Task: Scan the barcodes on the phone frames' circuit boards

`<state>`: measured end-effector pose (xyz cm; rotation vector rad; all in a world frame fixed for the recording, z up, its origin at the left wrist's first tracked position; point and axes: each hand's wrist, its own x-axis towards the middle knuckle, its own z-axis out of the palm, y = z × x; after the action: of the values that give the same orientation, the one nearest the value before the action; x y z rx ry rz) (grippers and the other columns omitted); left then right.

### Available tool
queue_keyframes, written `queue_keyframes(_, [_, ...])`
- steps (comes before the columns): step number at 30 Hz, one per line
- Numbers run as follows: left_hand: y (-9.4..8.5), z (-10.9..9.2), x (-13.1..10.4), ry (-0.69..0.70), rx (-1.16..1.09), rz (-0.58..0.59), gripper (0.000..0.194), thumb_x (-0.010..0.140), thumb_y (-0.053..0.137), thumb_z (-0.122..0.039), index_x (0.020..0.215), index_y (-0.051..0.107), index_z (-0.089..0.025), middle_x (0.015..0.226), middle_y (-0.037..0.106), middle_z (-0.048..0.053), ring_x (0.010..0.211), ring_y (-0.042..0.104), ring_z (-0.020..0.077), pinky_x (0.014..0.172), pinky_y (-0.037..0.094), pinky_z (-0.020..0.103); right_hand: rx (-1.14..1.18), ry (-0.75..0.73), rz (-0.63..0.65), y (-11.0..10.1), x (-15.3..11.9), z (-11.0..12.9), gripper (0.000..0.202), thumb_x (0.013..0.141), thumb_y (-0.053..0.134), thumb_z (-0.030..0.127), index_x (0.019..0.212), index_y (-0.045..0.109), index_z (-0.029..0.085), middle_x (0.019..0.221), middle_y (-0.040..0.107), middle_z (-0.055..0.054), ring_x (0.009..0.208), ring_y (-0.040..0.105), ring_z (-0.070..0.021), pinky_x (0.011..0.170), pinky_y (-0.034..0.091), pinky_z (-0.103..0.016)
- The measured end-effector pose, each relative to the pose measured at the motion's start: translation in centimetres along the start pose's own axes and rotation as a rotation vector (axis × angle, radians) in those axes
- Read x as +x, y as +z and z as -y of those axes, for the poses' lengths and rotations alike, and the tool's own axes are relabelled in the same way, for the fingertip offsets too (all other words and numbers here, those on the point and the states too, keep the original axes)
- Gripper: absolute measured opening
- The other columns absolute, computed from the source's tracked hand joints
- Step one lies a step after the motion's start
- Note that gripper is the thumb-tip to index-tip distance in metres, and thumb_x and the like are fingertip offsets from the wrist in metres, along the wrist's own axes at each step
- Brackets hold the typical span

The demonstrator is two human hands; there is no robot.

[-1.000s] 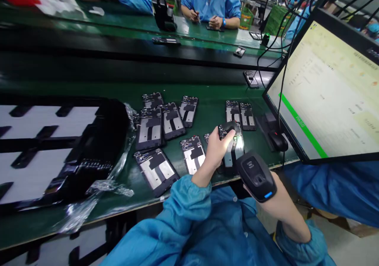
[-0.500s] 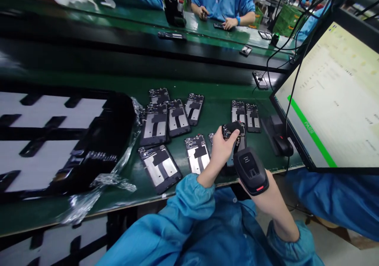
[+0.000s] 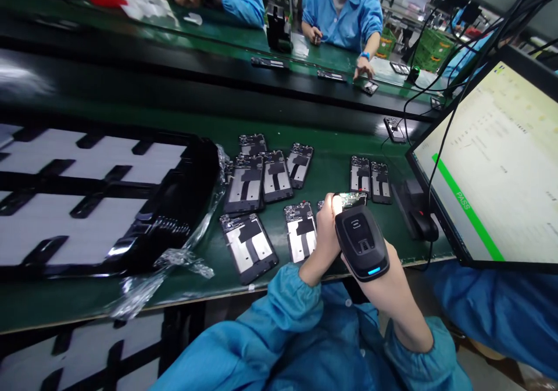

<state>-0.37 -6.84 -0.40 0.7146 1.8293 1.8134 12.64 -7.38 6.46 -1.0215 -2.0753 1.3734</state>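
My left hand is closed on a small circuit board, whose lit green edge shows beyond the fingers. A black handheld scanner with a blue light covers most of my right hand; its fingers are hidden beneath it. Left of my hands lies a phone body with its inner parts exposed, and another phone body is farther left. Several more lie behind, among them one phone body in a cluster. Two phone bodies stand side by side beyond my hands.
A monitor showing a green PASS bar is on the right, with a black mouse beside it. Black trays with plastic wrap cover the left. Across a dark conveyor, a co-worker's hand reaches toward a phone part.
The board in my left hand has tilted, and its green edge is now lit. The scanner's red light has turned blue. The co-worker's hand has moved toward the conveyor. The whole view has shifted slightly.
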Motion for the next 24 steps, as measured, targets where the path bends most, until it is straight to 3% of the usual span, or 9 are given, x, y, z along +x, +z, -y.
queue_keyframes(6, [-0.2, -0.4, 0.1, 0.001, -0.019, -0.016, 0.031, 0.099, 0.043, -0.042, 0.074, 0.043, -0.023, 0.067, 0.045, -0.002, 0.062, 0.043, 0.0153, 0.064, 0.033, 0.029, 0.039, -0.011, 0.022, 0.2, -0.2, 0.2, 0.023, 0.071, 0.067, 0.009, 0.092, 0.063, 0.017, 0.085, 0.07, -0.002, 0.075, 0.062, -0.0179, 0.068, 0.051, -0.026])
queue_keyframes(12, [-0.1, -0.5, 0.2, 0.033, -0.097, -0.028, 0.037, 0.098, 0.041, -0.048, 0.071, 0.038, -0.022, 0.066, 0.039, -0.004, 0.063, 0.039, 0.0136, 0.062, 0.033, 0.027, 0.032, 0.003, -0.009, -0.5, -0.6, 0.0, 0.025, 0.075, 0.07, 0.014, 0.1, 0.065, 0.016, 0.093, 0.073, -0.005, 0.081, 0.066, -0.0203, 0.073, 0.053, -0.028])
queue_keyframes(24, [-0.2, -1.1, -0.3, 0.159, 0.19, -0.132, 0.03, 0.09, 0.051, -0.033, 0.066, 0.036, -0.022, 0.057, 0.043, -0.006, 0.054, 0.04, 0.0102, 0.056, 0.029, 0.023, 0.043, 0.122, -0.068, -1.7, -1.6, -0.3, 0.025, 0.072, 0.079, 0.031, 0.089, 0.065, 0.019, 0.08, 0.075, -0.005, 0.072, 0.07, -0.0225, 0.063, 0.058, -0.03])
